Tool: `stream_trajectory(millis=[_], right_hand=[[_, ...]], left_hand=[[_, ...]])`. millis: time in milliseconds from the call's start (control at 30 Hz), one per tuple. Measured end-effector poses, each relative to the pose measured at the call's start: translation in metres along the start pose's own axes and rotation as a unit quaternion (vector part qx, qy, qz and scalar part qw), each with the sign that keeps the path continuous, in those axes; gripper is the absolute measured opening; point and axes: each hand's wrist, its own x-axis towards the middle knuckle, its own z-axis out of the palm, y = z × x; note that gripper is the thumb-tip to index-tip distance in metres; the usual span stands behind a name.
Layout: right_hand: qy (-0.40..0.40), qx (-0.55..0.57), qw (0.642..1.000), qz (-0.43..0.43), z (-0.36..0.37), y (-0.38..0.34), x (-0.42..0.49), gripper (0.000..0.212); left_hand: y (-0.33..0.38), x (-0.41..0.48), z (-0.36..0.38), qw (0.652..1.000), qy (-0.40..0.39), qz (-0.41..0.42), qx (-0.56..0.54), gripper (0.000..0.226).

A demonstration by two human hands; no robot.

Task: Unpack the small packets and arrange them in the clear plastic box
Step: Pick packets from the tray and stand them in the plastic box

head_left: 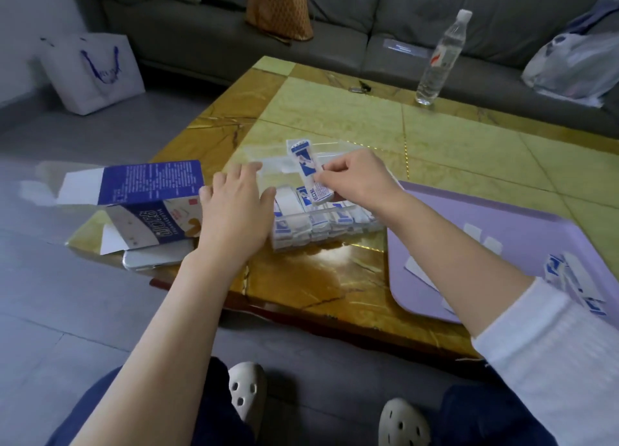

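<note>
The clear plastic box [330, 233] sits on the table between my hands, with several blue-and-white packets packed in rows inside it. My right hand [355, 177] pinches one long blue-and-white packet [308, 172] that stands tilted over the box. With straight fingers, my left hand [234, 204] rests against the box's left end. The opened blue-and-white carton [150, 198] lies on its side left of my left hand. More loose packets [576, 285] lie on the purple tray.
A purple tray [469, 231] sits at the table's right, partly under my right forearm. A water bottle [442, 57] stands at the far edge. A white device [150, 259] lies under the carton. A white shopping bag [93, 74] stands on the floor; a grey sofa is behind.
</note>
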Motion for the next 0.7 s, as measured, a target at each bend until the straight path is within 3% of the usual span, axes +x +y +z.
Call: stream_trajectory(millis=[133, 333, 500, 700], right_hand=[[-0.049, -0.022, 0.997, 0.048, 0.021, -0.012, 0.014, 0.022], [-0.113, -0.07, 0.986, 0.1, 0.042, -0.025, 0.023, 0.013], [-0.144, -0.135, 0.975, 0.103, 0.046, -0.027, 0.021, 0.021], [-0.175, -0.164, 0.966, 0.096, 0.05, -0.029, 0.025, 0.011]], left_hand=[[-0.005, 0.001, 0.001, 0.997, -0.037, -0.005, -0.07, 0.046], [-0.01, 0.0, 0.001, 0.995, -0.052, 0.013, -0.086, 0.047], [-0.009, 0.0, 0.001, 0.994, -0.057, 0.013, -0.095, 0.048], [-0.006, 0.0, 0.002, 0.994, -0.062, 0.003, -0.092, 0.048]])
